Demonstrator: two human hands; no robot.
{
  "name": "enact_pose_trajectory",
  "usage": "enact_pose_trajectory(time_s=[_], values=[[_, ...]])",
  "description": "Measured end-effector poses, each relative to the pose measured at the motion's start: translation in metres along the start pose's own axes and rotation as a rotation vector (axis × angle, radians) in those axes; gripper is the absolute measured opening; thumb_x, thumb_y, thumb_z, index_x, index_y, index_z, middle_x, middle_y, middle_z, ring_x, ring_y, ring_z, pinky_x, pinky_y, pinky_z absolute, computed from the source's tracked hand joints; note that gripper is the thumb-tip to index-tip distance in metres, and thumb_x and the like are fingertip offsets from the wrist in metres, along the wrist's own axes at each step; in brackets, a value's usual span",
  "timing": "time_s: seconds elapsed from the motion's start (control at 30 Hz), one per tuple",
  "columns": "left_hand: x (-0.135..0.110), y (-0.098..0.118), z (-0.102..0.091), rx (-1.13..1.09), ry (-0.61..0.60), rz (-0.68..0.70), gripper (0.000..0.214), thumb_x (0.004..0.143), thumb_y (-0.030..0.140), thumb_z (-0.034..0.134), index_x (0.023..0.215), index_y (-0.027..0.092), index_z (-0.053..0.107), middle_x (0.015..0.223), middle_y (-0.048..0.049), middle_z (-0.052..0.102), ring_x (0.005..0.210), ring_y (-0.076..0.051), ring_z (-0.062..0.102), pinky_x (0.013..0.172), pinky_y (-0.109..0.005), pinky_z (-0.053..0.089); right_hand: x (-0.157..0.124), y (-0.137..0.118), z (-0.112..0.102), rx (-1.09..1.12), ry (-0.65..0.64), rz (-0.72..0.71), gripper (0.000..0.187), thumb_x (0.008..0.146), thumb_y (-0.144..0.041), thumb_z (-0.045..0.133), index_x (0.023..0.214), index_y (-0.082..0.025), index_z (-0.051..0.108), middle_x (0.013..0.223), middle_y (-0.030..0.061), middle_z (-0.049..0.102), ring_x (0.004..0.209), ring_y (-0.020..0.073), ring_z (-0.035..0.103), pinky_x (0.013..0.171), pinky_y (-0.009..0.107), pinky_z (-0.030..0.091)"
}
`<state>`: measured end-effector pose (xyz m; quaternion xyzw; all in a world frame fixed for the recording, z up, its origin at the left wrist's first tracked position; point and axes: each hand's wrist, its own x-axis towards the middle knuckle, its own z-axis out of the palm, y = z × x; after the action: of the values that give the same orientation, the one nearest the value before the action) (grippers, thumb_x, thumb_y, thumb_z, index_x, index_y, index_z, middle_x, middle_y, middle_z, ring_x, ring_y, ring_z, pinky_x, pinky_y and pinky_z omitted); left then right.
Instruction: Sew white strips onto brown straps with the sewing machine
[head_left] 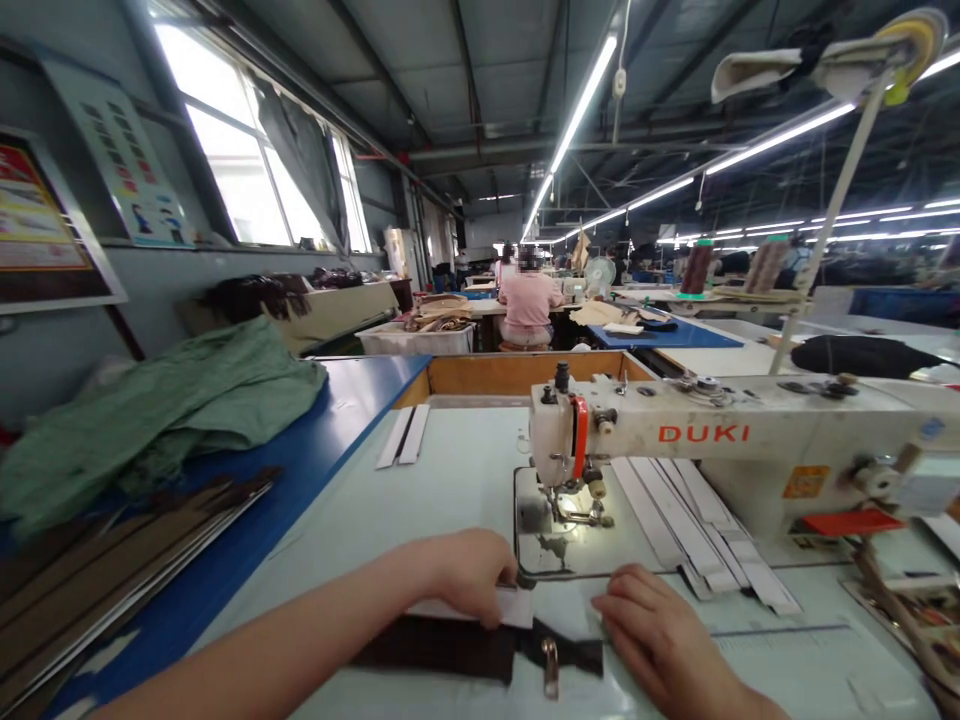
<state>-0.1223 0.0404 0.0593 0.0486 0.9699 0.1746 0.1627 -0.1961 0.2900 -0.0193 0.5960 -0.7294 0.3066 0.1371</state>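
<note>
My left hand (474, 575) is closed, thumb and fingers pinching a white strip (516, 606) near its right end. Just below that strip lies a dark brown piece of material (450, 648) on the pale table. A short black strap (581, 655) with a metal clip (550, 668) sits at its right end. My right hand (654, 628) rests on the tabletop to the right of the strap, fingers lying down and holding nothing I can see. Both hands are in front of the sewing machine (622, 425) and its metal needle plate (540, 555).
White strips (679, 525) lie under the machine arm, and two more pieces (403, 436) are at the back left. The blue side table (360, 385) bears green cloth (172, 400) and brown strips (135, 580). A person in pink (527, 305) sits ahead.
</note>
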Motion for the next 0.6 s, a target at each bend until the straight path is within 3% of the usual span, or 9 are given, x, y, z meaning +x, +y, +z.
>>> enact_pose_trajectory(time_s=[0.13,0.2,0.27,0.33,0.4,0.5,0.6], values=[[-0.040,-0.009,-0.017,-0.264,0.109,-0.096,0.020,0.057,0.027,0.060,0.076,0.020,0.059,0.078,-0.0002,0.062,0.077,-0.024,0.060,0.066,-0.031,0.046,0.000,-0.004,0.004,0.178,0.030,0.104,0.025,0.093,-0.013,0.041,0.104,-0.020,0.063,0.089,0.0083,0.064,0.086,0.0204,0.060,0.076,0.033,0.052],[-0.059,-0.008,-0.025,-0.403,0.170,-0.111,0.024,0.067,0.029,0.051,0.088,0.019,0.057,0.084,-0.0010,0.064,0.082,-0.023,0.062,0.068,-0.031,0.048,0.008,-0.014,0.009,0.365,0.046,0.283,0.026,0.096,-0.023,0.041,0.112,-0.022,0.062,0.097,0.0094,0.066,0.091,0.0201,0.062,0.080,0.033,0.052],[-0.071,-0.006,-0.023,-0.680,0.254,-0.121,0.028,0.069,0.030,0.050,0.095,0.019,0.054,0.090,-0.0023,0.066,0.086,-0.022,0.064,0.072,-0.031,0.049,0.024,-0.031,0.017,0.616,-0.010,0.500,0.033,0.095,-0.039,0.046,0.121,-0.023,0.059,0.106,0.0107,0.066,0.098,0.0217,0.063,0.087,0.035,0.052],[-0.073,-0.003,-0.011,-1.075,0.371,-0.139,0.037,0.063,0.029,0.061,0.098,0.019,0.055,0.091,-0.0036,0.068,0.085,-0.023,0.066,0.073,-0.033,0.051,0.045,-0.051,0.027,0.923,-0.118,0.635,0.048,0.088,-0.053,0.054,0.124,-0.022,0.058,0.115,0.0113,0.065,0.107,0.0247,0.062,0.093,0.038,0.050],[-0.068,-0.001,0.006,-1.402,0.495,-0.170,0.048,0.054,0.025,0.073,0.099,0.019,0.058,0.088,-0.0036,0.069,0.082,-0.023,0.067,0.072,-0.033,0.052,0.066,-0.068,0.039,1.236,-0.139,0.570,0.055,0.079,-0.058,0.062,0.119,-0.020,0.061,0.113,0.0098,0.067,0.105,0.0258,0.063,0.093,0.040,0.049],[-0.055,-0.004,0.027,-1.533,0.596,-0.238,0.053,0.051,0.027,0.080,0.099,0.017,0.061,0.088,-0.0057,0.072,0.080,-0.024,0.069,0.070,-0.033,0.054,0.081,-0.080,0.060,1.409,-0.108,0.595,0.047,0.071,-0.054,0.070,0.103,-0.020,0.066,0.091,0.0037,0.070,0.085,0.0223,0.065,0.081,0.036,0.051],[-0.041,-0.013,0.028,-1.486,0.678,-0.283,0.052,0.053,0.031,0.081,0.098,0.016,0.060,0.091,-0.0087,0.073,0.086,-0.025,0.070,0.073,-0.033,0.055,0.077,-0.076,0.073,1.400,-0.206,0.702,0.034,0.066,-0.045,0.074,0.084,-0.018,0.066,0.070,-0.0012,0.065,0.067,0.0175,0.060,0.071,0.031,0.049]])
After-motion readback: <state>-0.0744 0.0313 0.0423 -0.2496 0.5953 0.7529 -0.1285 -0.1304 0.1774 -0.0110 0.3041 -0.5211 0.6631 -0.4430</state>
